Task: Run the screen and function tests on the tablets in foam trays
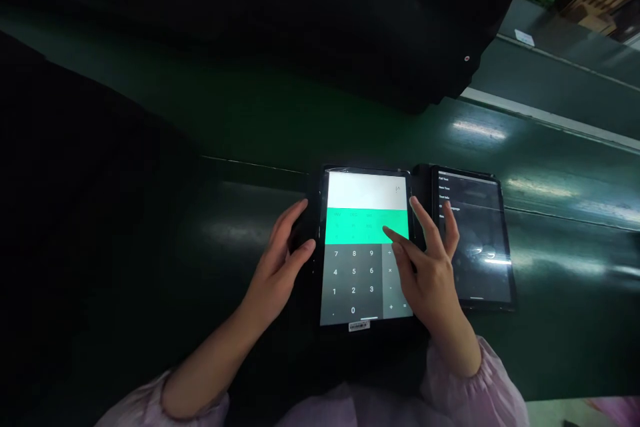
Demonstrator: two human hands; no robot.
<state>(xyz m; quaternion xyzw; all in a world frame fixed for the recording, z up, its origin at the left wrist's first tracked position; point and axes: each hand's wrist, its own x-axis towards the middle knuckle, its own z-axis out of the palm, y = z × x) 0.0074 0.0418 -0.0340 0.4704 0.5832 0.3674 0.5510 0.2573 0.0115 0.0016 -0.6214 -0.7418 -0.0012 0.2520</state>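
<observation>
Green glows across the middle of the tablet (pixel 367 267), which lies face up on the dark bench (pixel 560 340), between the two hands. Above the green band (pixel 353 227) sits a white field (pixel 363 188) with a small mark at its right, too small to read. Below it is a grey keypad (pixel 353 283) with digits, a point and, on the right, signs for sums. A barcode label (pixel 359 326) shows at the bottom edge.

The left hand (pixel 275 267) is just beside the tablet's left edge, thumb and forefinger spread wide with nothing between them; whether the tips touch the edge, I cannot tell. The right hand (pixel 433 277) has its fingers fanned wide and grips nothing. Its forefinger points at the right part of the green band, though contact is hard to judge. Its thumb is over the signs column, and another finger reaches past the right edge.

Close by on the right lies a second tablet (pixel 480 233), its dark screen showing a short list of white text, partly behind the right hand. Pale purple sleeves (pixel 475 390) gather on both forearms. Black cloth (pixel 300 27) fills much of the top, with a small round stud (pixel 467 59) near its right end
</observation>
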